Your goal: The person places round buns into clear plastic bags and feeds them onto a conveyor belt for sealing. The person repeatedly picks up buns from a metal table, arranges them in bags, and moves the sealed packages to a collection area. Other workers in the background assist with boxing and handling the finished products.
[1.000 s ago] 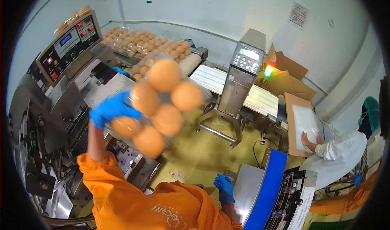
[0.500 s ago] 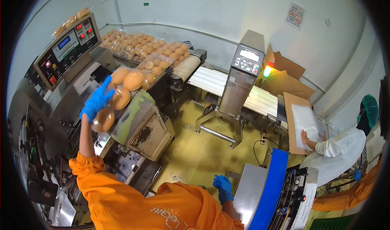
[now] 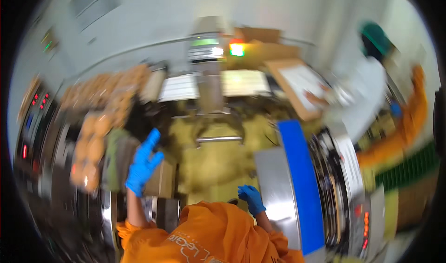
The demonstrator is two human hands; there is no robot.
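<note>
The left hand (image 3: 143, 164), in a blue glove, is raised at about nine o'clock from the body, fingers spread loosely and pointing up toward twelve o'clock, holding nothing. Its bare forearm rises from an orange sleeve at seven o'clock. The right hand (image 3: 251, 198), also gloved in blue, hangs low near six o'clock, fingers curled slightly and empty, wrist bent. The picture is blurred.

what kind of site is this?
Probably a bakery packing line, though the frame is blurred: bagged buns piled on a conveyor, a control panel with red lights, and a conveyor-fed checking machine.
</note>
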